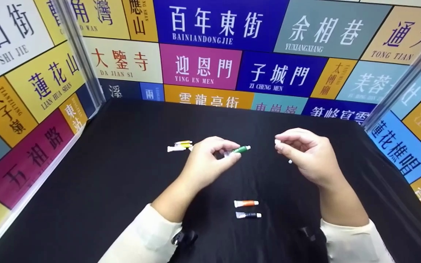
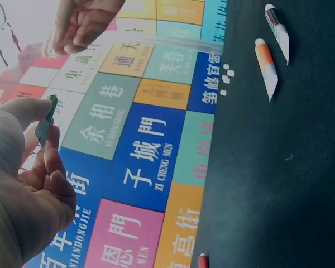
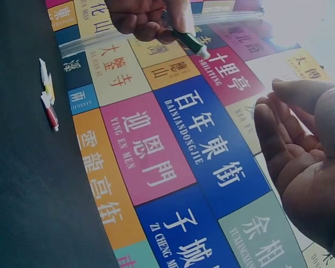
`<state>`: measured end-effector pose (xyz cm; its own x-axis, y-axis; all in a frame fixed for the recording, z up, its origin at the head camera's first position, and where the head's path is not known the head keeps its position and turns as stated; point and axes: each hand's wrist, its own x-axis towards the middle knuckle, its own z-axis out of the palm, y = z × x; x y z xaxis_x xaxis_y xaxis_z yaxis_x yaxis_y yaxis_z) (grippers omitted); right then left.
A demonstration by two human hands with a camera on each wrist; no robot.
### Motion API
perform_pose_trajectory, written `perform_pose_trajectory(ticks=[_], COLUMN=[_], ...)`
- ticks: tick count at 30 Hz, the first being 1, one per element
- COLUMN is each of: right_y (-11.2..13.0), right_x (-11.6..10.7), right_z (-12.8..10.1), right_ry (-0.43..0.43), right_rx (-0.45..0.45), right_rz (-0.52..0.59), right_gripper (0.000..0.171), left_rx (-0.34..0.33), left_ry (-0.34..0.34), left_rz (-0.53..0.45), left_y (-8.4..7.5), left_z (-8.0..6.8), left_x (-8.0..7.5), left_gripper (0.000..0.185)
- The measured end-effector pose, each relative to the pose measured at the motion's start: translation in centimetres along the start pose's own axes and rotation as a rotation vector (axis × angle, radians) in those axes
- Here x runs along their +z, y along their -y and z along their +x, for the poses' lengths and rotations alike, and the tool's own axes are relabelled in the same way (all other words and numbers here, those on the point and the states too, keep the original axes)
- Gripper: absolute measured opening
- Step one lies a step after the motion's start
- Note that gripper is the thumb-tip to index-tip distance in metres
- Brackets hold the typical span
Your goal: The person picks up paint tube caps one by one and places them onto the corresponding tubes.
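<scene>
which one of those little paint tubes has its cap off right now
The green tube, gripped in the left hand; its nozzle is bare. The right hand pinches a small white cap. The orange tube lies capped.

My left hand (image 1: 207, 160): raised off the surface, fingers curled, thumb and fingertips pinching; my right hand (image 1: 305, 153): raised level with it and well apart, fingers bent inward, tips pinched together; both forearms: angled in from below, cream sleeves at the wrists.
</scene>
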<state>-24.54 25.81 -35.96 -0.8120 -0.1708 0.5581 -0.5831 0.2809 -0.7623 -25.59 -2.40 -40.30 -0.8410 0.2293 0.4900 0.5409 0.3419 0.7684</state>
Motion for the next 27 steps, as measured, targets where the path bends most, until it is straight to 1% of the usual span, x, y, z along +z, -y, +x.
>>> perform_pose_trajectory(ticks=[4,12,18,24,27], right_y=[0.0,-0.2,-0.2,0.0,-0.1], right_x=[0.4,1.2,1.7,2.0,2.2], right_z=[-0.2,-0.4,-0.5,-0.6,-0.7], right_ry=[0.041,0.111,0.154,0.187,0.209], right_rx=[-0.005,-0.009,-0.022,-0.057,-0.058], right_rz=[-0.096,-0.134,-0.098,-0.064,-0.06], right_gripper=[0.02,0.021,0.019,0.021,0.021], left_rx=[0.035,0.098,0.115,0.137,0.148], left_ry=[0.006,0.02,0.025,0.017,0.019], left_rz=[0.007,-0.003,0.004,-0.001,0.002], left_y=[-0.3,-1.1,-1.3,-1.2,-1.1], left_z=[-0.1,-0.4,-0.6,-0.7,-0.8], left_x=[0.1,0.2,0.5,0.8,0.9], left_gripper=[0.019,0.021,0.02,0.019,0.019])
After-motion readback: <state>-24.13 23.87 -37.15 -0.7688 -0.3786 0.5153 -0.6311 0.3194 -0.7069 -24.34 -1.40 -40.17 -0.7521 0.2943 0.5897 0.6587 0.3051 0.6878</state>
